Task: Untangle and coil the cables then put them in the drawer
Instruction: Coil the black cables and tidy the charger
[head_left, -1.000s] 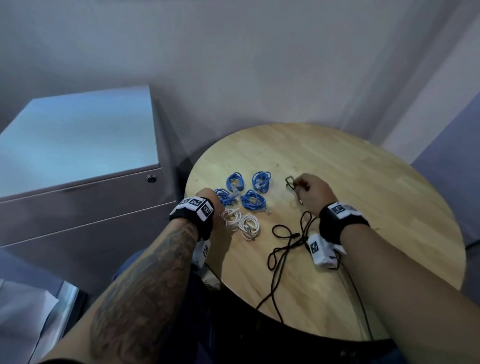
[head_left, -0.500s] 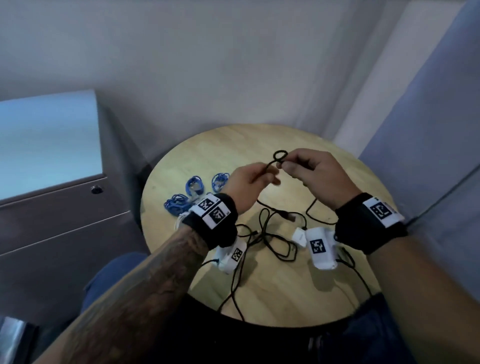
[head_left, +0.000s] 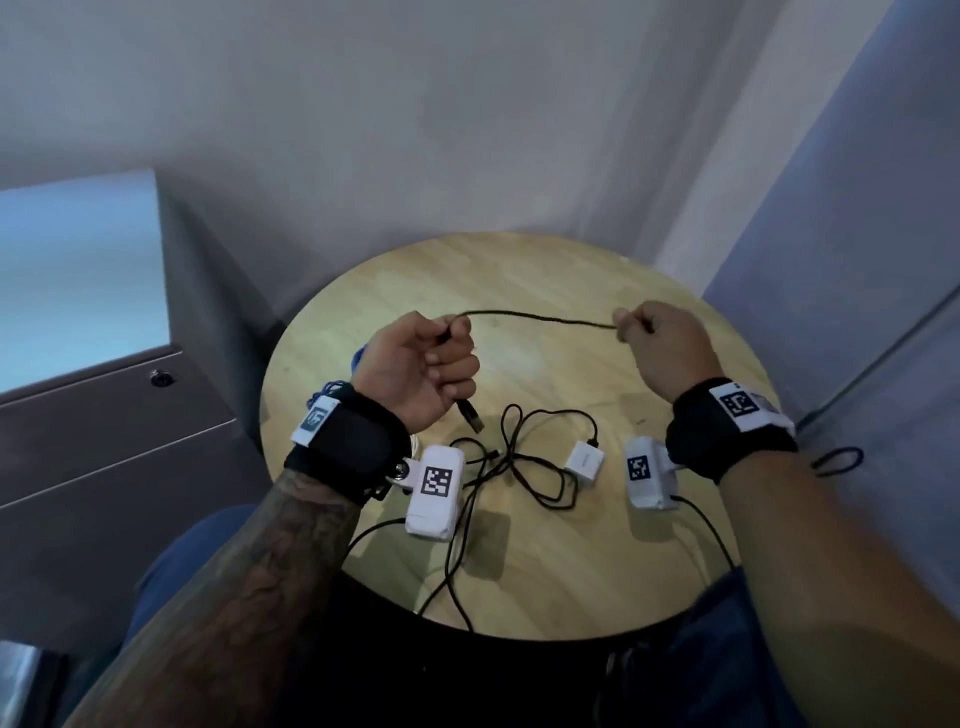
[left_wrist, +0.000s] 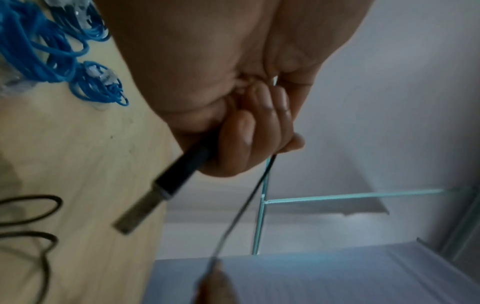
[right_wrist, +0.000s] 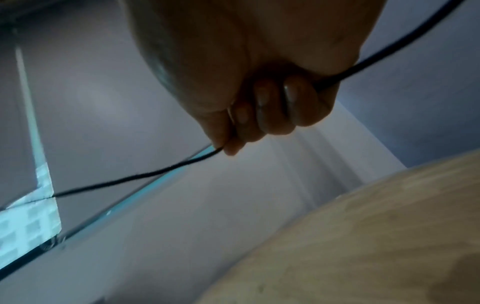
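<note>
My left hand (head_left: 421, 369) and right hand (head_left: 660, 348) grip the black cable (head_left: 540, 317) taut. Pulling harder could tighten the tangle (head_left: 524, 462) (loose on the bench (head_left: 571, 571)).

No legible text or labels.

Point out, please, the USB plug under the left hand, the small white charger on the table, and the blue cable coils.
USB plug (left_wrist: 139, 214), left wrist view, on its metal tip.
white charger (head_left: 585, 460), head view, on its top face.
blue cable coils (left_wrist: 97, 86), left wrist view, on the nearest coil's strands.
</note>
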